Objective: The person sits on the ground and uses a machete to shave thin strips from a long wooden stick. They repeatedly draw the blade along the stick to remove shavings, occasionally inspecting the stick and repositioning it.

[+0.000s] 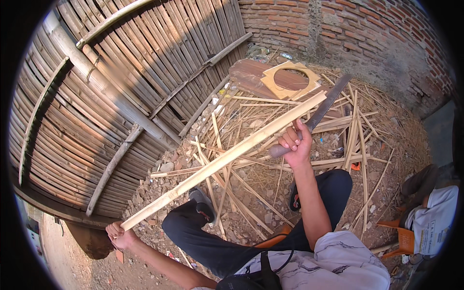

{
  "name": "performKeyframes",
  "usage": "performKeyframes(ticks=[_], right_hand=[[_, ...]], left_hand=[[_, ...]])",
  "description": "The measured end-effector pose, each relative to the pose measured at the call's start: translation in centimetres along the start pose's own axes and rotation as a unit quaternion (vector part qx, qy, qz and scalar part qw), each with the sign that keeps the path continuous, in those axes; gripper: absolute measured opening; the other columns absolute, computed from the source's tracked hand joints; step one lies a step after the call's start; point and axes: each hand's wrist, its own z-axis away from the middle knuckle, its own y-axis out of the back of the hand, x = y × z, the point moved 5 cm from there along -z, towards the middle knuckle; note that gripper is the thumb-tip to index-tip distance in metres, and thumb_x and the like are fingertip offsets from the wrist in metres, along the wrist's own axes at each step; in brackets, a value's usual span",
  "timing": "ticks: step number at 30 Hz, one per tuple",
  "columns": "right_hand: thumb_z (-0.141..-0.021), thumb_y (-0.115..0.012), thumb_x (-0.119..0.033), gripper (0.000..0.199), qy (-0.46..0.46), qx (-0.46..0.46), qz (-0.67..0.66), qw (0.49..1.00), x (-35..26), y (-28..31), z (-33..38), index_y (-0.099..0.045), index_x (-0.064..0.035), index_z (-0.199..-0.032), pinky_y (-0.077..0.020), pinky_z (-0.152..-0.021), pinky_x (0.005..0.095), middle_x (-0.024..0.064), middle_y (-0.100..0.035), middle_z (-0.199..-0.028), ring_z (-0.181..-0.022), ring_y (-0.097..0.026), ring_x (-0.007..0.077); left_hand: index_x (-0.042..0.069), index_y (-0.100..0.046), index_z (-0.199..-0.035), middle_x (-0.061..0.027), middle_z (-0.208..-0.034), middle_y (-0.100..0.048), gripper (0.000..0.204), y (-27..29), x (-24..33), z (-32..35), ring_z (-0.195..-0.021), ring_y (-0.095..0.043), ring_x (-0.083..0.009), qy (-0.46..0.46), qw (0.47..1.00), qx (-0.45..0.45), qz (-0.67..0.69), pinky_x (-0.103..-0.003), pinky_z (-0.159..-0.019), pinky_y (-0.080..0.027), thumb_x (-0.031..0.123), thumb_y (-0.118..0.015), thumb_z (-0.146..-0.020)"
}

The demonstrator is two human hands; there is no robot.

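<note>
A long, pale split bamboo strip (222, 158) slants from lower left to upper right in front of me. Its near-left end is in my closed left hand (121, 236). My right hand (296, 144) is wrapped round the handle of a machete (330, 100), whose dark blade points up and to the right. The strip's far end passes close by the fingers of my right hand and beside the blade; whether it touches them I cannot tell. Below the strip, my bent legs in dark trousers (208, 241) spread to either side.
Loose bamboo strips (360, 130) litter the stony ground. A board with a round hole (291, 80) lies on a brown panel (249, 79) near a brick wall (357, 31). A bamboo-slat wall (140, 58) rises at left. At right, another person (430, 222) sits near an orange chair (405, 241).
</note>
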Motion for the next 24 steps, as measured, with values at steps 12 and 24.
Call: performKeyframes(ticks=[12,24], right_hand=[[-0.108,-0.051,-0.029,0.031,0.082,-0.035,-0.06,0.994,-4.4,-2.6,0.2,-0.067,-0.0045,-0.12,-0.0375,-0.045,0.022,-0.0107,-0.031,-0.05,-0.039,-0.032,0.002],[-0.108,-0.053,-0.026,0.033,0.118,-0.062,0.07,0.989,-12.2,-4.0,-1.7,-0.06,-0.0007,-0.127,-0.0382,-0.05,0.0231,-0.0085,-0.036,-0.052,-0.043,-0.037,0.0033]], left_hand=[[-0.002,-0.049,-0.115,-0.0127,-0.098,-0.052,0.031,3.2,-5.7,-0.6,-0.098,-0.052,-0.0262,0.086,0.963,0.209,-0.148,-0.045,-0.095,-0.043,0.023,-0.037,-0.102],[0.009,-0.048,-0.148,-0.0135,-0.149,-0.051,0.059,2.0,-18.6,0.2,-0.14,-0.048,-0.0267,0.094,0.659,0.047,-0.745,-0.044,-0.118,-0.033,0.032,-0.067,-0.097]])
